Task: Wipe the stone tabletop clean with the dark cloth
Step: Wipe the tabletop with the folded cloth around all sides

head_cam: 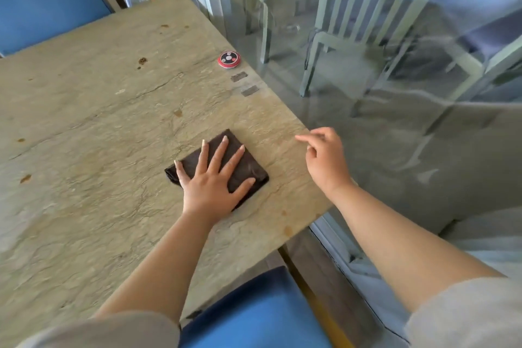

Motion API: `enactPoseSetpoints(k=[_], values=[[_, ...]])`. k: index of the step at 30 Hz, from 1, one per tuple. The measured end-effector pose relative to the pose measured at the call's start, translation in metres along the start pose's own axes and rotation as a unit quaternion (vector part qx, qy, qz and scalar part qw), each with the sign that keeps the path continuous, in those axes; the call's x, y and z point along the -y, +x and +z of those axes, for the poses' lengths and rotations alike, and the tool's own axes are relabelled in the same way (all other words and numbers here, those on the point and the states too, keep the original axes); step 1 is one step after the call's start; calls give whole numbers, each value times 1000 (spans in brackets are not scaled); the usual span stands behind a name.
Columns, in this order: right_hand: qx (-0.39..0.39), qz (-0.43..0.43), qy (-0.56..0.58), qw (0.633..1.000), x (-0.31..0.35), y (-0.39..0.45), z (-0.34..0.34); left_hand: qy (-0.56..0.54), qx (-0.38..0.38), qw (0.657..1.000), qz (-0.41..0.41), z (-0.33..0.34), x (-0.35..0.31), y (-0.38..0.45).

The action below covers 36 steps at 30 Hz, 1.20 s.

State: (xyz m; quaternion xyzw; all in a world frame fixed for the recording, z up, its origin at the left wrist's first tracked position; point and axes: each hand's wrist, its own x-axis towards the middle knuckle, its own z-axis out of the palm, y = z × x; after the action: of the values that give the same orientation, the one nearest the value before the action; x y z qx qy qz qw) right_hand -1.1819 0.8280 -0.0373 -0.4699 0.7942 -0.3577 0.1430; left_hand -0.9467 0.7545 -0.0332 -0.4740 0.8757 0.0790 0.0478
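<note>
Head view of a stone tabletop (84, 121) during wiping. The dark cloth (240, 161), folded into a flat square pad, lies near the right edge of the slab, toward its near corner. It is pressed flat under the left hand (214, 178), whose fingers are straight and spread across the pad; nothing is pinched or curled round. The right hand (324, 158) is held at the table's right edge, just beside the cloth but apart from it, its fingers loosely bent with the forefinger extended; nothing is grasped by it, and whether it touches the stone cannot be told.

Progress is judged as early to middling. Brown spots are seen on the far part of the slab (142, 60), along its left side (25, 178) and near the middle (178, 113), so most of the surface appears unwiped; some marks may belong to the stone itself. No wet streak is visible to show which parts are already covered. A round red call button (229, 59) and two small grey plates (239, 76) sit by the far right edge and are to be wiped around. Blue seats (254, 311) stand at the near and far ends.
</note>
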Motion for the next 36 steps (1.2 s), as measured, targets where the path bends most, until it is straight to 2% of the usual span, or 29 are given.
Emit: enactPoseSetpoints(k=[2,4,6,8,10,12,15,18,20,22,27,30,32,36], values=[[8,94,-16,995,-4,-1,-12,-20,6,999,-45,-2,-21,34],[50,166,-34,984,-14,-6,-21,-25,11,999,-46,-3,-43,47],[77,187,-24,979,-22,-14,-28,-16,14,1000,13,0,-64,31],[74,193,4,978,-28,-22,-31,-4,12,994,111,6,-74,-7],[68,203,39,976,-31,-26,-31,12,6,980,201,13,-65,-40],[68,223,88,969,-31,-26,-29,28,9,970,242,14,-45,-44],[56,258,123,957,-30,-26,-28,23,8,982,187,7,-40,-6],[14,294,150,944,-31,-29,-29,-6,8,998,70,1,-74,44],[8,290,177,940,-32,-37,-32,-24,16,999,19,1,-103,64],[8,285,193,939,-34,-42,-35,-31,22,999,29,2,-122,66],[0,288,207,935,-32,-50,-34,-7,13,981,191,9,-113,1],[-8,266,114,957,-27,-53,-31,22,26,965,258,14,-76,-33],[-24,228,37,973,-26,-56,-28,22,24,971,238,13,-56,-26],[-37,189,-2,981,-24,-67,-27,-15,23,994,102,3,-80,26]])
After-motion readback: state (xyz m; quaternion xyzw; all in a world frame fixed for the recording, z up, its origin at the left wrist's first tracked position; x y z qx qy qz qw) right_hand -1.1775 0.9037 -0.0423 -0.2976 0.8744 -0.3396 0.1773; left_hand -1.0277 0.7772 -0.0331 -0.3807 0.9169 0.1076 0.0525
